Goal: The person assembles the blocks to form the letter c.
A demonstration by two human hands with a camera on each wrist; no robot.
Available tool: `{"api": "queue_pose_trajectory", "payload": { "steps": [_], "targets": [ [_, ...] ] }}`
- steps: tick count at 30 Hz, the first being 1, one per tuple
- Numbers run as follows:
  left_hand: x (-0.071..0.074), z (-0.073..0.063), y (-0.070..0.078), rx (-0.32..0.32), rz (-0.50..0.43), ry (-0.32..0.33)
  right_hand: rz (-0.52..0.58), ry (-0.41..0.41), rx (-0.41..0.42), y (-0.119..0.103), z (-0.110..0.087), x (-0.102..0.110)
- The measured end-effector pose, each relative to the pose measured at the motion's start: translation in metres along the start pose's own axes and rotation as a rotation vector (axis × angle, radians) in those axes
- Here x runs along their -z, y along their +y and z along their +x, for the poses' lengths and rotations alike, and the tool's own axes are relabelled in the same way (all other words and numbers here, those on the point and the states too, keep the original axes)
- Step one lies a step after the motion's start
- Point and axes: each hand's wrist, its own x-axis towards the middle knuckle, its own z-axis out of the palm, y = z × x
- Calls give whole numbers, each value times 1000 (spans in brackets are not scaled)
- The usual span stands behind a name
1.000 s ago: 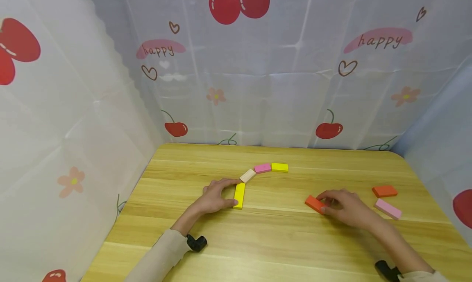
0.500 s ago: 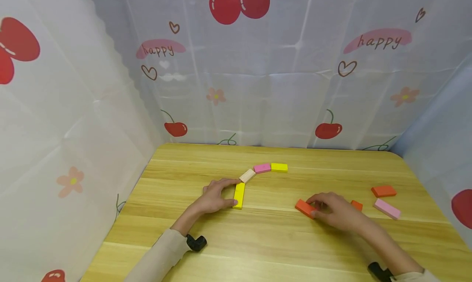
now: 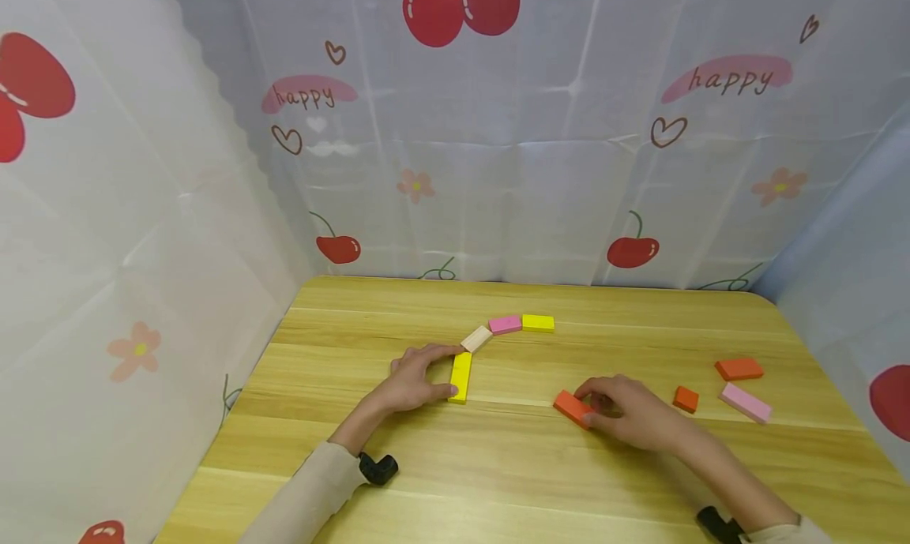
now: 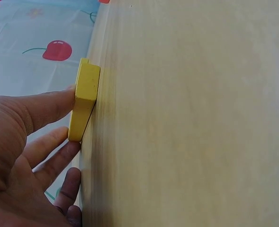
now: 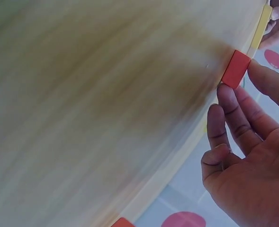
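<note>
My left hand rests on the table and holds a yellow wooden block between thumb and index finger, one at each end. That block lies lengthwise toward me, below a natural-wood block. A pink block and another yellow block carry the curved row on to the right. Right of the row, my right hand pinches an orange-red block between thumb and fingers, low at the tabletop. The right wrist view shows the pinched block end-on, with the ring and little fingers curled below it.
At the right of the wooden table lie a small orange block, a longer orange block and a light pink block. A cherry-patterned curtain stands along the table's back and sides.
My right hand has moved left and slightly toward me with the orange-red block, uncovering the small orange block behind it. The left hand and the row have stayed put.
</note>
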Motion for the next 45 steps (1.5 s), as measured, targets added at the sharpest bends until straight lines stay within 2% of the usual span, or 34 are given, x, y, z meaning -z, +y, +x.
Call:
{"api": "queue_pose_trajectory", "payload": {
  "steps": [24, 45],
  "targets": [
    [2, 0, 2, -5, 3, -5, 24, -76, 52, -28, 21, -11],
    [1, -2, 2, -4, -6, 0, 27, -137, 69, -51, 47, -32]
  ]
}}
